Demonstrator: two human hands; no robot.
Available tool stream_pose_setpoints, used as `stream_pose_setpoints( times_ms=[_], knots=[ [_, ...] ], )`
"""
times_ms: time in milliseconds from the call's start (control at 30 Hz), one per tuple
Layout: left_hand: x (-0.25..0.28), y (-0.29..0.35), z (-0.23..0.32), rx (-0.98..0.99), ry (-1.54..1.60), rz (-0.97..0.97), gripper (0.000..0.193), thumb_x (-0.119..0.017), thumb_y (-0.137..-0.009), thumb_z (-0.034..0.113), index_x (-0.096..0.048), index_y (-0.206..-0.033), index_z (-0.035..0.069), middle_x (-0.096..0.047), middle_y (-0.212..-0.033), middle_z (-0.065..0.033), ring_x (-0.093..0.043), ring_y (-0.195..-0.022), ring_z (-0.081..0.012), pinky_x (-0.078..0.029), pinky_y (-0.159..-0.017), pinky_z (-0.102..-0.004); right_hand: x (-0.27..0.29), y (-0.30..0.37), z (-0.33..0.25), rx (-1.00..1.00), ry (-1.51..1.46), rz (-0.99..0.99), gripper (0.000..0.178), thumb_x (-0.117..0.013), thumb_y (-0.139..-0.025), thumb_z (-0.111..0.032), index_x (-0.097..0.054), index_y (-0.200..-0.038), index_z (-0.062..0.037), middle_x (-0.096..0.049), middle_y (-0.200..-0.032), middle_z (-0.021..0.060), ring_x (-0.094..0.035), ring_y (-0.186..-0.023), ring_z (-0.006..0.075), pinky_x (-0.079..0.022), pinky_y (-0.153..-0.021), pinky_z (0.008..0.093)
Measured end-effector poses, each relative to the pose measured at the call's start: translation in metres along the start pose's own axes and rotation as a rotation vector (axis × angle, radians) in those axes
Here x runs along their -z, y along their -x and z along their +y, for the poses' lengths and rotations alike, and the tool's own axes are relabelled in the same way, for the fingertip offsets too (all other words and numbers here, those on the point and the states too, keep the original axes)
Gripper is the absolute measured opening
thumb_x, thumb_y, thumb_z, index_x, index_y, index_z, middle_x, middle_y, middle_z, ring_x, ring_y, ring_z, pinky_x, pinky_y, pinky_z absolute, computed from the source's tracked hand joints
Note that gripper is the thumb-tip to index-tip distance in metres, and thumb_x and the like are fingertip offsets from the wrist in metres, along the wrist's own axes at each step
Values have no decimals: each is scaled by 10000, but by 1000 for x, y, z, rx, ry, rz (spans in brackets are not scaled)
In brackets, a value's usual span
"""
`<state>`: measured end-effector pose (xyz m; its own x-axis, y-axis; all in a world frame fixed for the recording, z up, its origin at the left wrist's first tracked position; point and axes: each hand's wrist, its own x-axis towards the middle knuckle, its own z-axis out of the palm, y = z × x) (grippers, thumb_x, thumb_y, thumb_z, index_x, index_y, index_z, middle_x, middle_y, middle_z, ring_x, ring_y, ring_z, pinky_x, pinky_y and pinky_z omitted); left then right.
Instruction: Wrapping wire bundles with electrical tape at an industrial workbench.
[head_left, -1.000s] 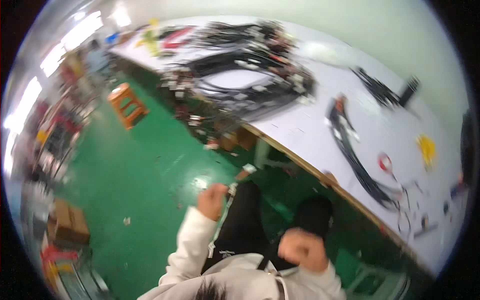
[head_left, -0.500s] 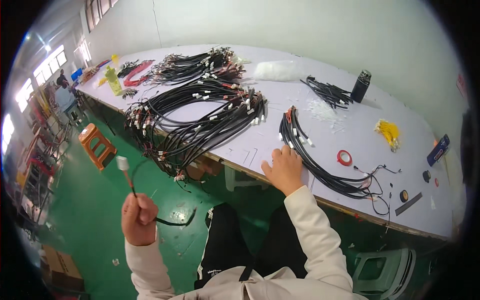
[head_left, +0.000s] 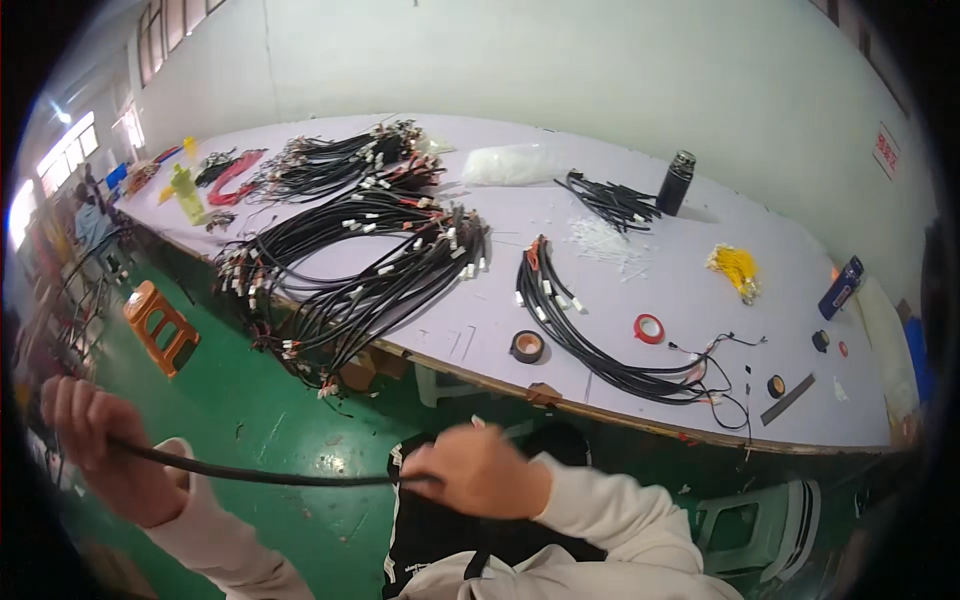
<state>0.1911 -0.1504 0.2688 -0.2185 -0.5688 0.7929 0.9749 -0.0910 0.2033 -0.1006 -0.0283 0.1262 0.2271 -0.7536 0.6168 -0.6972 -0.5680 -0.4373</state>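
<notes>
A black cable [head_left: 270, 477] is stretched almost level in front of my lap, above the green floor. At the far left, my left hand [head_left: 105, 440] is closed around one part of it. My right hand [head_left: 480, 470], a little blurred, pinches the cable over my legs. Its white connector, seen before, is out of sight now. On the table's near edge lies a roll of black tape [head_left: 527, 347]. Beside it, a curved bundle of black cables [head_left: 580, 345] with white connectors rests on the tabletop.
Large heaps of black cables [head_left: 350, 270] cover the table's left part, some hanging over the edge. A dark bottle [head_left: 676, 184], red tape [head_left: 649, 329], yellow wires [head_left: 735, 272] and a ruler [head_left: 788, 399] lie further right. Stools stand on the floor, one orange [head_left: 160, 330].
My right hand has left the table edge and taken hold of the cable, uncovering the black tape roll. My left hand has moved further left, and the cable is drawn out between both hands.
</notes>
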Motion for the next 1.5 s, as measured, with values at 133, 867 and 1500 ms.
stream_pose_setpoints(
  times_ms=[133,867,1500],
  knots=[
    [59,-5,6,-223,-189,192,139,-426,-957,168,-486,-855,94,-494,-790,4,-473,-686,-86,-414,-632,-216,94,-89,34,245,576,244,302,-697,-720,-425,-619,-792,-142,-540,-684,45,-543,-708,262,-411,-712,384],
    [198,125,-182,1093,-664,681,256,-551,-894,264,-590,-1061,74,-620,-872,-25,-569,-737,-97,-479,-679,-239,130,-34,308,-828,441,166,210,-622,-786,-281,-642,-750,-75,-636,-725,49,-619,-678,183,-484,-618,310],
    [-40,141,-224,810,-668,-29,474,-328,-993,301,-562,-1107,-95,-611,-1097,-151,-599,-951,-188,-450,-865,-290,91,64,-67,-457,-144,95,226,-644,-830,-151,-560,-1021,-64,-628,-769,121,-643,-673,225,-482,-593,289]
  ],
)
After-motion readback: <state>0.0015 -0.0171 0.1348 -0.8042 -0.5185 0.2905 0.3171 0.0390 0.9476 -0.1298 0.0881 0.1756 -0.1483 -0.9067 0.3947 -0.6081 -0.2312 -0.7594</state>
